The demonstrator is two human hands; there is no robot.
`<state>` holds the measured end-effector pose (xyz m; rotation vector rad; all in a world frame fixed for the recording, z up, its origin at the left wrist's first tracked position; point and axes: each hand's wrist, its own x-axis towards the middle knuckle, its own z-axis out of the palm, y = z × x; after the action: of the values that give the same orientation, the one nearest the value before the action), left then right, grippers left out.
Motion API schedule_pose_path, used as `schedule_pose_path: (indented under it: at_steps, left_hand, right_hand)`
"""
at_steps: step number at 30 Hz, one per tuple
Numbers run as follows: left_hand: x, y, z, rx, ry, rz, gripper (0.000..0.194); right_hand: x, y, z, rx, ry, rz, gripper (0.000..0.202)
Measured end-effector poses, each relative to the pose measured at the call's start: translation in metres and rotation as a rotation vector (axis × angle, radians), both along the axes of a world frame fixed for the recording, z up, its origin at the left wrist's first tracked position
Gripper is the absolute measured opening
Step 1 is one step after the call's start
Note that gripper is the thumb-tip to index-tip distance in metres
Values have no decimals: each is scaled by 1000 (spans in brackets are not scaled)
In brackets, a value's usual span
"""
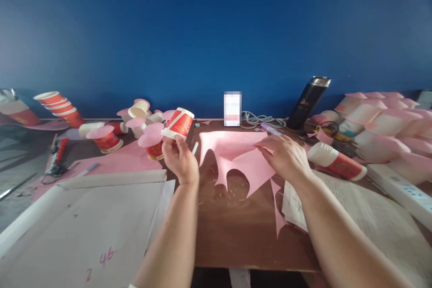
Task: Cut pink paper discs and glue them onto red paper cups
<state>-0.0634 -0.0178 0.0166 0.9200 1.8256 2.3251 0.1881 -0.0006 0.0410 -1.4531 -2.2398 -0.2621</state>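
Note:
My left hand (181,159) is closed around the lower end of a red and white paper cup (180,123), held tilted above the table. With pinched fingers, my right hand (286,155) grips the upper right part of a pink paper sheet (232,150). Round pieces are cut from that sheet's lower edge, and part of it is raised off the table. Left of the held cup stands a red cup (155,150) with a pink paper disc (154,135) on top. Another disc-topped red cup (107,143) is farther left.
Stacked red cups (62,108) lean at the back left. Nested cups (337,162) lie at right, before many pink-topped cups (388,121). A black thermos (307,103) and blurred white screen (232,109) stand by the blue wall. A power strip (401,189) lies right; a whiteboard-like sheet (84,229) front left.

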Motion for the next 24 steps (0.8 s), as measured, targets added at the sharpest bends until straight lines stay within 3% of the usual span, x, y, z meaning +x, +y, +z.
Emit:
schedule_pose_path:
  at_steps: [3,7,10,14,17,20,24]
  left_hand:
    - [2,-3,7,90,-84,40,20]
    - [6,-3,7,133,-189,-70,18]
    - [6,0,2,77,-209,-118,20]
    - [8,4,-2,-43,-248,-305,21]
    - [11,4,-1,-111,-258,-439,25]
    - [13,4,0,-127,-291,-475,26]
    - [11,5,-4,-166,-295,-455,27]
  right_hand:
    - [1,2,-2,24,-17,13,25]
    - [3,9,-12,-27,-35,26,29]
    - [-3,14,-23,-74,-21,72,40]
    - [-19,12,-32,-57,124,71,37]
    - [-30,5,-35,-166,148,80,33]
    - [-38,-4,-35,-290,50,199,34]
    - [-51,-16,-38,-335,-125,382,46]
